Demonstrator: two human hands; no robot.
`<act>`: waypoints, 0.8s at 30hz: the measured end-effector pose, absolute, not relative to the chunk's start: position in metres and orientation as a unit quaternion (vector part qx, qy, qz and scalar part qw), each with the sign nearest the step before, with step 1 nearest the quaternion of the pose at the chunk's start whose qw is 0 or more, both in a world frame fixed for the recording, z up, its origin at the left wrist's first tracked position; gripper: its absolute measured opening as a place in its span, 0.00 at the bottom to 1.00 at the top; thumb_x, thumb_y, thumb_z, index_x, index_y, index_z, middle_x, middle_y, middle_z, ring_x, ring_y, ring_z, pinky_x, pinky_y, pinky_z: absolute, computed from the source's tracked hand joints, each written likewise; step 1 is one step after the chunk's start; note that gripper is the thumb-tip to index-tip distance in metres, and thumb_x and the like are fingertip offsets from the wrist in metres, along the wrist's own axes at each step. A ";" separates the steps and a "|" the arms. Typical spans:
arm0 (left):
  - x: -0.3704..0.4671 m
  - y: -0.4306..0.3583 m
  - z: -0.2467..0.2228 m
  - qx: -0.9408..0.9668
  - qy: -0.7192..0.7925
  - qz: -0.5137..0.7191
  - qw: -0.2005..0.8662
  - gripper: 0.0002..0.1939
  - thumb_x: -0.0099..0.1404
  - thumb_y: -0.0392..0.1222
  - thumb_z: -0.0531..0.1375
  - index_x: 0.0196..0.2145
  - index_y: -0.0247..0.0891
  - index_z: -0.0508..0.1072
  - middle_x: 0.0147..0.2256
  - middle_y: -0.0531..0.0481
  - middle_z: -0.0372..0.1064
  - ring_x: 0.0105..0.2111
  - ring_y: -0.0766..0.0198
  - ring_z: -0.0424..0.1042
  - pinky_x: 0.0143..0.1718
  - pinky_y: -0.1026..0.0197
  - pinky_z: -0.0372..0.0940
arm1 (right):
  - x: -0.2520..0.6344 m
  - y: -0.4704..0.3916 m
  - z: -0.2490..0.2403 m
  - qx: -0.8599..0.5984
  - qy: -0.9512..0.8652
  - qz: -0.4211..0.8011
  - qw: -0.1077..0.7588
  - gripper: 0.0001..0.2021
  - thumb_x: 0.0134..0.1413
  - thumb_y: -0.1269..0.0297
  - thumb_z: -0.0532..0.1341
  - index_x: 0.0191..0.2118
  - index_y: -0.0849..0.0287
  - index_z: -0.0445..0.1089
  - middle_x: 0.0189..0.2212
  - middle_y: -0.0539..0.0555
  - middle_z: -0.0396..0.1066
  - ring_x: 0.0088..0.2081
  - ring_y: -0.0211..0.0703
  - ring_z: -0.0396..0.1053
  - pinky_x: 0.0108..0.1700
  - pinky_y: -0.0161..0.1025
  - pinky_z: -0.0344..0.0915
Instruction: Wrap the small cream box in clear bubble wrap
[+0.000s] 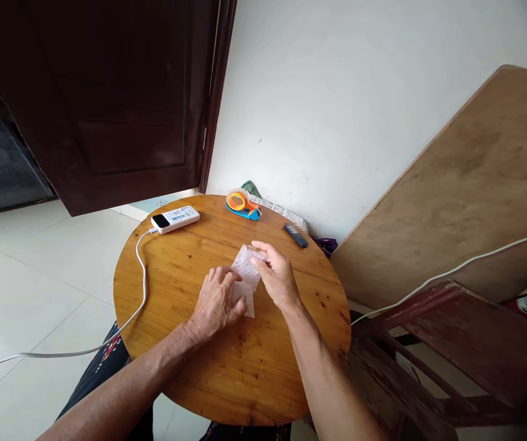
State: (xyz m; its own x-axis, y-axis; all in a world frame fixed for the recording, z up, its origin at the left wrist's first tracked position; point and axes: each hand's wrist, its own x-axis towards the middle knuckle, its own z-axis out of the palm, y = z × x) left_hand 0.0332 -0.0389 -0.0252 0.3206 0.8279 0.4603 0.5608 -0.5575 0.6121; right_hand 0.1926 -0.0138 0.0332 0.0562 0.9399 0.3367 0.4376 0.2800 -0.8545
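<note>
A piece of clear bubble wrap (247, 264) is at the middle of the round wooden table (245, 380), its upper part raised between the thumb and fingers of my right hand (278, 274). Under and below it lies a flat whitish piece (249, 306), which may be part of the same wrap. My left hand (220, 301) rests over the left edge of this lower piece, fingers bent and a little apart, with the thumb on it. Whether anything lies inside the wrap cannot be made out.
Near the table's back edge stands a tape dispenser (244, 203) with orange and blue parts. A white device (175, 219) with a cable (144, 275) lies at the back left, a dark blurred object (296, 235) at the back right. A wooden chair (456, 343) is to the right.
</note>
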 end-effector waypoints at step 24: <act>0.011 -0.034 -0.031 0.817 0.336 0.324 0.338 0.32 0.50 0.32 0.62 0.54 0.39 0.68 0.58 0.41 0.62 0.54 0.49 0.66 0.57 0.48 0.63 | 0.165 -0.101 -0.022 -0.537 -0.566 0.285 0.557 0.16 0.60 0.64 0.58 0.53 0.56 0.68 0.50 0.58 0.75 0.50 0.49 0.74 0.53 0.46 0.70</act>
State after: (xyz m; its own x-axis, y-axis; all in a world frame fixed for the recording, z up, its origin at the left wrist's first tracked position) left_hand 0.0107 -0.0340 -0.0315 0.5642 0.7685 0.3016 0.3304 -0.5450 0.7706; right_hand 0.1650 -0.1009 -0.0218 0.1968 0.9255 0.3235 0.2904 0.2601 -0.9209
